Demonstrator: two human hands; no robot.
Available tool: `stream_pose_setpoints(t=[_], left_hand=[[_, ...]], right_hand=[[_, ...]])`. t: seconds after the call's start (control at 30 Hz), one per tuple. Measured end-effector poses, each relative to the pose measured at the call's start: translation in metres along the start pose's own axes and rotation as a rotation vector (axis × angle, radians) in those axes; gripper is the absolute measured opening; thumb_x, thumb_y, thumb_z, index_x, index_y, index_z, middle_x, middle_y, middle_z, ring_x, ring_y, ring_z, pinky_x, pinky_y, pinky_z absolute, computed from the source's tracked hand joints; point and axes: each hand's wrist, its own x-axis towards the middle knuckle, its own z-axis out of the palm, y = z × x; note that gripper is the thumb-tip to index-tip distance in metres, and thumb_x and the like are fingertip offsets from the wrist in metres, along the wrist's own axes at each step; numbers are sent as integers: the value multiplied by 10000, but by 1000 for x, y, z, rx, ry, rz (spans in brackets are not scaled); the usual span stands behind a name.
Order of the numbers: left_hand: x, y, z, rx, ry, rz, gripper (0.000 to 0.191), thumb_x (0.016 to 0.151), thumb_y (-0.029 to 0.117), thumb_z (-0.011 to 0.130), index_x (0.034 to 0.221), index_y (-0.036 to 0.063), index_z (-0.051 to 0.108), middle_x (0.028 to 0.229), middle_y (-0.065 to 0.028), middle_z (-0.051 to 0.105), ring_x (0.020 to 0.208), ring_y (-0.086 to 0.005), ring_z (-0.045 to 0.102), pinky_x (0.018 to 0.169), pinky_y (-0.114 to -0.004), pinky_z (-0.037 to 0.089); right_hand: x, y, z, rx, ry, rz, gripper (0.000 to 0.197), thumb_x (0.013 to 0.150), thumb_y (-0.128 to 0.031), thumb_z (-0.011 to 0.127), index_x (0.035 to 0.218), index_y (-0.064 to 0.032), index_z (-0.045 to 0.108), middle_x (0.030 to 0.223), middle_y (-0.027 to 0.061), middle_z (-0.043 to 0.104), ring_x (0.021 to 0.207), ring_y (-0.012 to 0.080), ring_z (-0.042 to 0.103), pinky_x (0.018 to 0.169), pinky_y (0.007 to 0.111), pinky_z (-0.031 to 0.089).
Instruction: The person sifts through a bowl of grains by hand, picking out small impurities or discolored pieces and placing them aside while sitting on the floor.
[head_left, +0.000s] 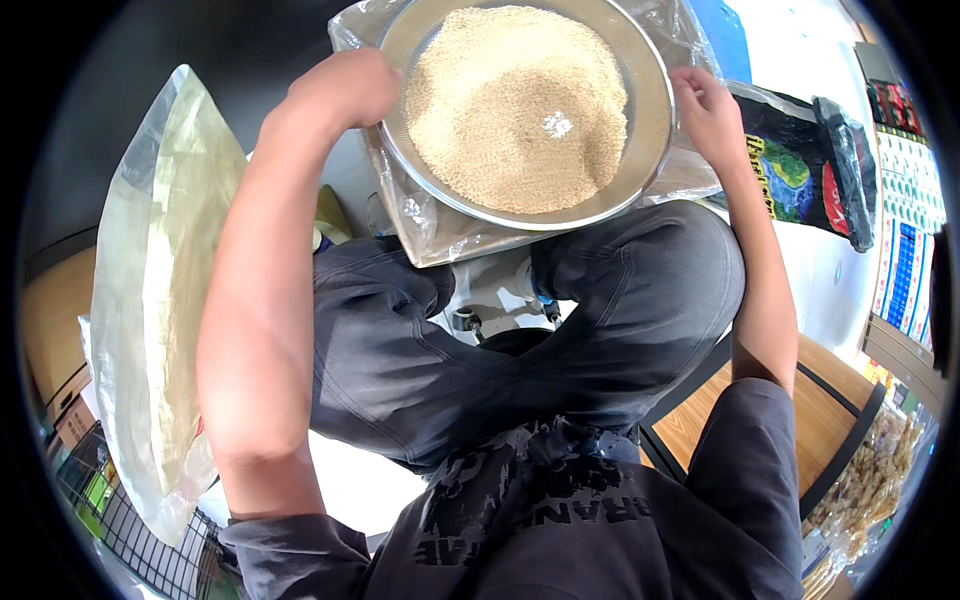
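A round metal mesh sieve (649, 142) fills the top middle of the head view, in front of my knees. Pale tan grain or seed (517, 112) lies heaped inside it, with a small bright white patch on the surface. My left hand (346, 86) is curled around the sieve's left rim. On the opposite rim, the bent fingers of my right hand (706, 112) hold the edge. Beneath the sieve is a box (442, 247) lined with a clear plastic bag (414, 214). The sieve hides most of the box's inside.
Beside my left arm stands a tall translucent bag (169, 262). A black printed bag (802, 169) lies beyond my right forearm. Wooden shelving (817, 412) and bagged goods (870, 465) are at lower right. A black wire rack (142, 502) is at lower left. Below me shows a caster (466, 319).
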Motion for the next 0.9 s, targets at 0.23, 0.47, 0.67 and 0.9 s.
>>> stream_pose_setpoints(t=[0.23, 0.47, 0.67, 0.9], left_hand=[[5, 4, 5, 60, 12, 9, 373, 931, 216, 497, 1161, -6, 690, 1157, -243, 696, 1089, -403, 667, 943, -475, 511], [-2, 8, -2, 59, -24, 45, 452, 1001, 314, 475, 1208, -53, 639, 1147, -277, 687, 1103, -434, 650, 989, -478, 487], [3, 0, 5, -3, 52, 75, 455, 1006, 321, 473, 1244, -33, 632, 1150, -273, 688, 1108, -434, 647, 993, -474, 484], [8, -10, 13, 22, 88, 107, 448, 1011, 323, 468, 1244, -20, 637, 1161, -269, 686, 1116, -431, 644, 999, -472, 481]], right_hand=[[-2, -73, 59, 304, -1263, 303, 338, 1061, -298, 437, 1064, -16, 624, 958, 74, 676, 797, 145, 637, 723, 309, 552], [6, -80, 143, 509, -1604, 398, 391, 1049, -334, 485, 1174, 24, 579, 1053, 149, 683, 875, 198, 689, 790, 320, 569], [39, -99, 151, 932, -1152, 257, 527, 1083, -339, 415, 1481, 4, 379, 1367, 226, 545, 1277, 301, 553, 1141, 416, 430], [66, -76, 139, 1128, -624, 483, 214, 1055, -225, 476, 1206, -91, 546, 950, 8, 614, 918, 152, 629, 787, 330, 512]])
